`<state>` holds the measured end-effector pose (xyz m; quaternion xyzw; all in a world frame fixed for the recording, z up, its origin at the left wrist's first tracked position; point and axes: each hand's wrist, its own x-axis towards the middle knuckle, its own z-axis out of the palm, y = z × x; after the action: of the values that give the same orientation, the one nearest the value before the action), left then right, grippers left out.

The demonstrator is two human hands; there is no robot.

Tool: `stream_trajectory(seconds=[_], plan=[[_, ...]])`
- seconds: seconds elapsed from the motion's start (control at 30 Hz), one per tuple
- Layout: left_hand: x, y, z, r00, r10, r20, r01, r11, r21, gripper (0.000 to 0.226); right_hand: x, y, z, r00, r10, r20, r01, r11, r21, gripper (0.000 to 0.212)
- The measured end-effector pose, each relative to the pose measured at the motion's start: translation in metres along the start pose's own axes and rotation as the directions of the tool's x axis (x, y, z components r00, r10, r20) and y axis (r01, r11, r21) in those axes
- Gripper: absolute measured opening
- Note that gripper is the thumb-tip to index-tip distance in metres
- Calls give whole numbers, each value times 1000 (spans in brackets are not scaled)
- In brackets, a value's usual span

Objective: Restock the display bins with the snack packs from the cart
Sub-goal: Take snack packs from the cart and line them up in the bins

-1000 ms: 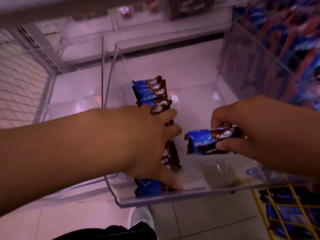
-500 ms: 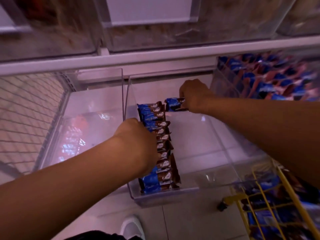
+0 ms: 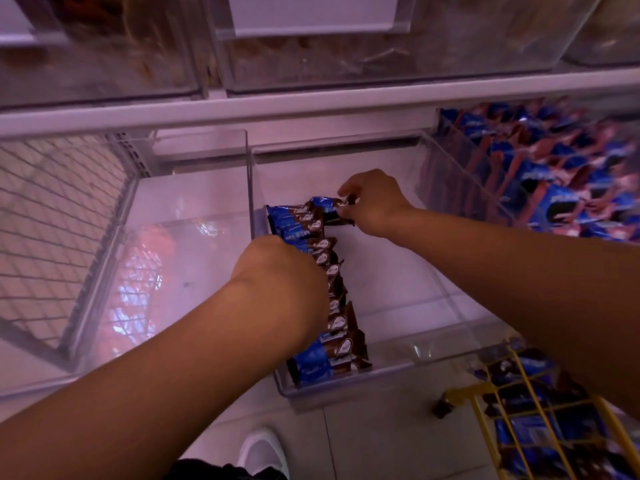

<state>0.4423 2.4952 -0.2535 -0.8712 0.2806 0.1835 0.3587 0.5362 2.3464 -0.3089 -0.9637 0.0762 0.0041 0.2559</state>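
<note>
The pack (image 3: 331, 210) sits at the far end of the row (image 3: 320, 289), pinched at its right end between the thumb and fingers of the right hand (image 3: 375, 204). Holding it by the end seems meant to let its other end slot in behind the last pack of the row. The row runs front to back along the left wall of the clear bin (image 3: 398, 365), packs on edge and overlapping, so each new one needs something to lean on. That is probably why the left hand (image 3: 282, 271) rests on the middle of the row, fingers curled down over the packs; whether it grips them or only presses them cannot be told, since the fingertips are hidden behind the hand.

Right of the row, the bin floor is bare (room for further rows). Right of the bin stands a neighbouring bin (image 3: 554, 174) full of the same blue packs, blurred here. Below and right of the bin is the yellow wire cart (image 3: 519, 407) with more packs inside. Left of the bin is a second clear bin (image 3: 194, 209), then a mesh panel (image 3: 62, 230). Above, a shelf rail (image 3: 311, 102) overhangs the back, and the left forearm crosses the front of the row.
</note>
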Motion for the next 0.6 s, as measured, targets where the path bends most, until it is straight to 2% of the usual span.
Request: stream_trajectory(seconds=[0.07, 0.13, 0.17, 0.2, 0.23, 0.3, 0.37, 0.43, 0.5, 0.57, 0.6], plan=[[2, -2, 0, 1000, 22, -4, -22, 999, -47, 45, -9, -5, -8, 1000, -6, -14, 6, 1000, 17, 46], [3, 0, 4, 999, 41, -4, -41, 994, -99, 45, -20, -14, -13, 999, -13, -44, 13, 1000, 0, 37], [3, 0, 4, 999, 31, -20, -33, 992, -121, 44, -28, -17, -13, 1000, -8, -9, 8, 998, 58, 27], [3, -1, 5, 999, 20, -45, -25, 991, -128, 43, -37, -21, -11, 996, 15, 84, -31, 982, 188, 23], [3, -1, 5, 998, 19, -58, -28, 988, -152, 41, -48, -25, -7, 972, 48, 230, -130, 925, 356, 24], [1, 0, 1, 999, 32, -37, -37, 989, -146, 41, -61, -29, 4, 870, 31, 492, -359, 724, 589, 31], [-1, 0, -1, 999, 43, -32, -47, 987, -155, 41, -62, -26, 15, 807, -34, 590, -466, 576, 671, 41], [-1, -2, -2, 998, 43, -47, -50, 985, -163, 42, -63, -23, 15, 766, -87, 637, -525, 486, 699, 52], [0, -1, -1, 998, 49, -39, -54, 988, -147, 43, -64, -19, 7, 774, -88, 627, -518, 482, 706, 69], [0, 0, 1, 999, 39, -32, -43, 993, -109, 42, -67, -15, -5, 810, 8, 586, -498, 535, 682, 81], [1, 0, 2, 999, 33, -42, -37, 995, -94, 40, -70, -10, -14, 803, 77, 590, -527, 552, 646, 87]])
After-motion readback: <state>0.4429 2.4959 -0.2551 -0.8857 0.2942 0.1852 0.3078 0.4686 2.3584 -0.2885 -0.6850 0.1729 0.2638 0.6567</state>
